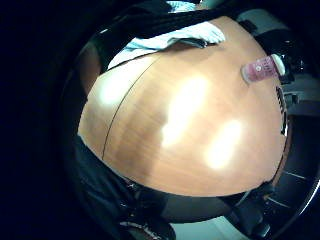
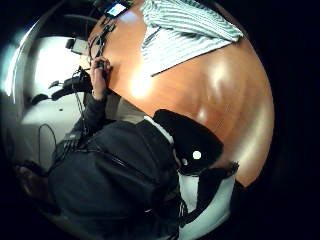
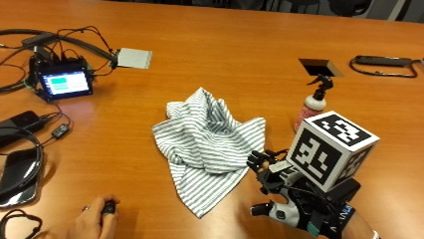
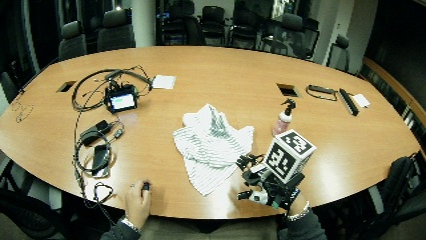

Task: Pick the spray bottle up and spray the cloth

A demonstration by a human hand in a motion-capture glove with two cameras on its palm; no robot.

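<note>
Task barely begun — nothing picked up, nothing sprayed as far as the views show. The black-gloved right hand (image 3: 275,186) hovers above the orange-brown wooden table (image 3: 218,55) near its front edge, where the person sits, fingers spread and relaxed w/ nothing in them, fingertips just beside the near corner of the crumpled grey-and-white striped cloth (image 3: 209,142). That cloth lies roughly mid-table, bunched at its far side and flattening to a point toward the front edge. The small pink spray bottle with black trigger head (image 3: 313,105) stands upright, untouched, beyond the hand & to the cloth's right, near it but apart; in the little-finger palm view it shows as a pink cylinder (image 1: 262,67) out by the table's far rim, so the palm isn't yet on it. Which way the nozzle faces — probably away from the cloth, though it's too small to be sure. The bare left hand (image 3: 96,219) rests at the front edge on a small dark object, off the task's things. Left to do: reach fwd to the bottle, grip, lift, aim at the cloth, squeeze the trigger. Cables and a small-screened black device (image 3: 63,82) sit toward the left edge.
</note>
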